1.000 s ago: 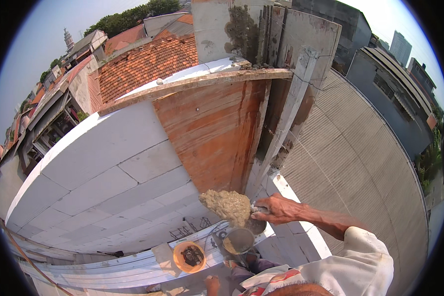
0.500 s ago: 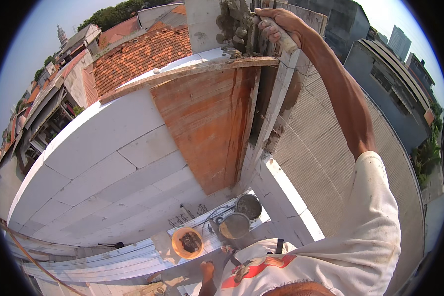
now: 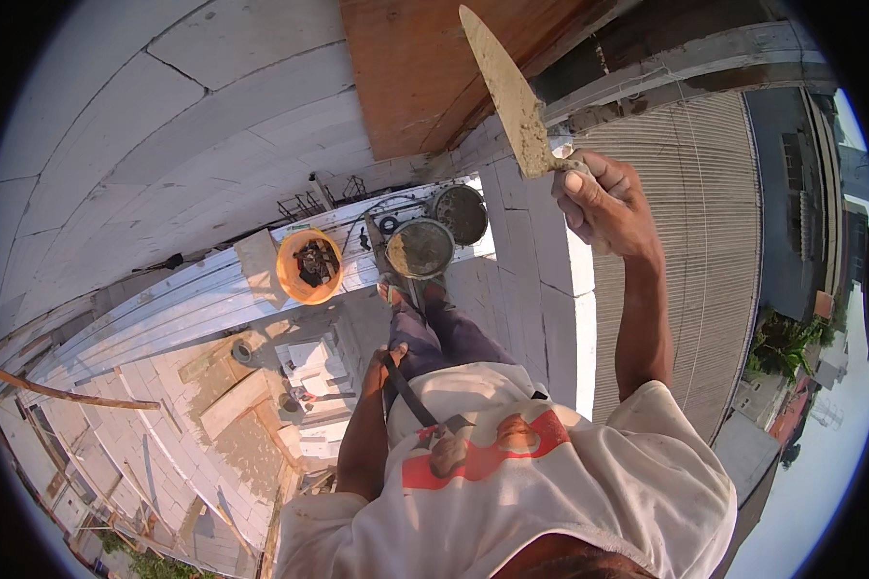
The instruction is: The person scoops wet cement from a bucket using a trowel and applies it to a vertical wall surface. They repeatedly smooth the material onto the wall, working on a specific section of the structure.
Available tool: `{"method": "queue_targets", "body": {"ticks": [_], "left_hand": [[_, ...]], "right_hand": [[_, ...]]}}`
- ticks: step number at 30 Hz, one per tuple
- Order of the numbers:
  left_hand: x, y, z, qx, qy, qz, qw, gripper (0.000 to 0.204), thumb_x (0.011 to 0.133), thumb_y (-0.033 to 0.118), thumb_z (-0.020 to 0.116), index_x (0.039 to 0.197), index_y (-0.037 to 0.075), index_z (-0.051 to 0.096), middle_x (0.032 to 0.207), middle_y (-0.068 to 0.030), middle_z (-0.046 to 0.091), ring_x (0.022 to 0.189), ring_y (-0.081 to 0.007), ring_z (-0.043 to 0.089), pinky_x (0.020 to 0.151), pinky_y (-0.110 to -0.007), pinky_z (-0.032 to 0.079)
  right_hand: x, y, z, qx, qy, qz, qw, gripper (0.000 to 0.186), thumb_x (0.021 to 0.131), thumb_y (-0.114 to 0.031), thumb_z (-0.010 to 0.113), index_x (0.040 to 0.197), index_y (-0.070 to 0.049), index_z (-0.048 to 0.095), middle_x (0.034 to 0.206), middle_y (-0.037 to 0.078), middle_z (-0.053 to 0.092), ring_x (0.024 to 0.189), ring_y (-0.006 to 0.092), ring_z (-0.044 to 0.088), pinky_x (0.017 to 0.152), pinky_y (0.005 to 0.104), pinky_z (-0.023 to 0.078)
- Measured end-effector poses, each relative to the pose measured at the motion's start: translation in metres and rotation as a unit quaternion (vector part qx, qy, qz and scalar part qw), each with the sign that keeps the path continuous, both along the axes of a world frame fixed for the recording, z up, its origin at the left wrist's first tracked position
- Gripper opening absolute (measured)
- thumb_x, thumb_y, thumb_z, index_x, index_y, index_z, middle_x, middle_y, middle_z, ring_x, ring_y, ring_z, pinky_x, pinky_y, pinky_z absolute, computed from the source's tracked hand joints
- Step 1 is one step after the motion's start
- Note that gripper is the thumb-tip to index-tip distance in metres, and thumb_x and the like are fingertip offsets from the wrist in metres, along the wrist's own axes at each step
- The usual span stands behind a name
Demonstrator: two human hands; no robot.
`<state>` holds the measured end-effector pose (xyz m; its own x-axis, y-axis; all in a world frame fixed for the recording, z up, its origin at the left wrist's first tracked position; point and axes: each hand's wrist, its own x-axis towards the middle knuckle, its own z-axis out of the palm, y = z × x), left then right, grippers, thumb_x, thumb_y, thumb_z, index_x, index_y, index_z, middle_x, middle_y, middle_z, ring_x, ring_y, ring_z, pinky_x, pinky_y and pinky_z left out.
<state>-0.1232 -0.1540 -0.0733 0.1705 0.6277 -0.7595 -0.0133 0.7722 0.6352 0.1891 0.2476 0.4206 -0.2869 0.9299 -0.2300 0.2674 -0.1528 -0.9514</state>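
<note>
My right hand is raised in front of me, shut around the handle of a mortar-smeared trowel whose blade points up and left toward the orange brick wall. My left arm hangs down at my side; the hand itself is hidden behind my white shirt. Two round mortar buckets stand on the white block ledge by my feet.
An orange bucket holding small tools sits on the ledge to the left. White block walls spread to the left, a corrugated roof lies on the right, and stacked blocks lie far below.
The view has tilted down from the wall top toward my feet. My right hand has come down from the wall's top edge, and the trowel blade now carries only smears instead of a heap of mortar.
</note>
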Motion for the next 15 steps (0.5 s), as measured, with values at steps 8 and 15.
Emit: {"method": "queue_targets", "body": {"ticks": [8,15], "left_hand": [[0.108,0.039,0.053,-0.186,0.475,-0.306,0.804,0.1,0.077,0.064,0.078,0.14,-0.004,0.042,0.126,-0.0204,0.059,0.113,-0.0392,0.065,0.089,-0.045,0.056],[0.109,0.051,0.015,-0.192,0.432,-0.174,0.864,0.091,0.081,0.053,0.078,0.146,0.0,0.041,0.139,-0.021,0.05,0.127,-0.0404,0.055,0.103,-0.053,0.048]], "right_hand": [[0.031,-0.118,-0.431,-0.11,-0.432,0.206,0.871,0.035,0.091,-0.036,0.064,0.102,-0.004,0.07,0.1,0.024,0.074,0.095,0.0451,0.072,0.083,0.0513,0.057],[0.017,-0.063,-0.638,-0.07,-0.544,0.218,0.808,0.025,0.093,-0.025,0.059,0.099,-0.005,0.073,0.098,0.022,0.074,0.094,0.0395,0.073,0.083,0.049,0.059]]}}
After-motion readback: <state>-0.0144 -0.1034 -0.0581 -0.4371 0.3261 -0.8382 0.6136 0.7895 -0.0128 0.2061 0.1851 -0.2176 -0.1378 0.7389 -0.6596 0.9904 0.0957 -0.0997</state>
